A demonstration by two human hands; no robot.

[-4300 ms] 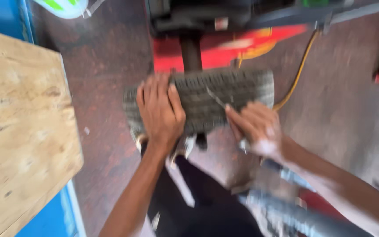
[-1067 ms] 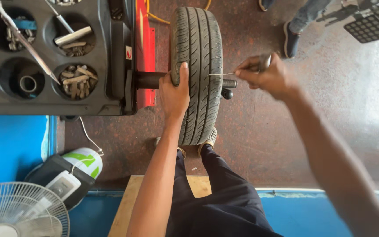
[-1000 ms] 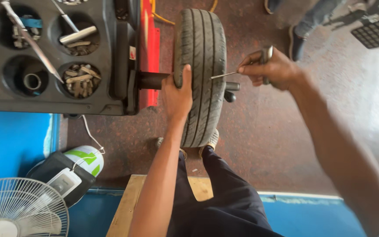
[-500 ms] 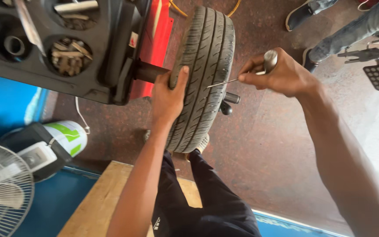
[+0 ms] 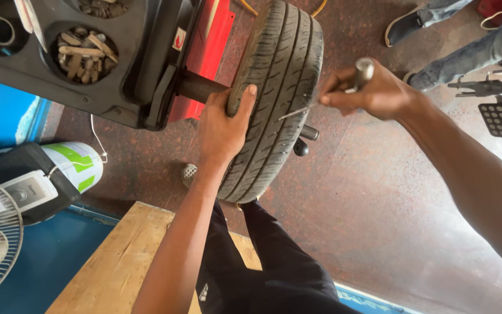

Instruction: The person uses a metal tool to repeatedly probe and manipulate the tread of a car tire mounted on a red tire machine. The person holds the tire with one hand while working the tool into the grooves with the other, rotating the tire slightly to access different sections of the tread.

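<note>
**Tyre on the balancer shaft, probe at the tread**

Left hand (image 5: pixel 223 125) spread flat, palm pressed on the tyre (image 5: pixel 277 93) tread, clasping nothing. Right hand (image 5: pixel 373 90) clenched round a metal-handled pick (image 5: pixel 329 99). Its thin shaft slants down-left, tip touching the tread. Tyre mounted upright on the balancing machine (image 5: pixel 88 58), tread facing up.

A small white-and-red sticker (image 5: pixel 179 39) sits on the black machine; a white-and-green drum (image 5: pixel 76 164) stands at lower left.
</note>
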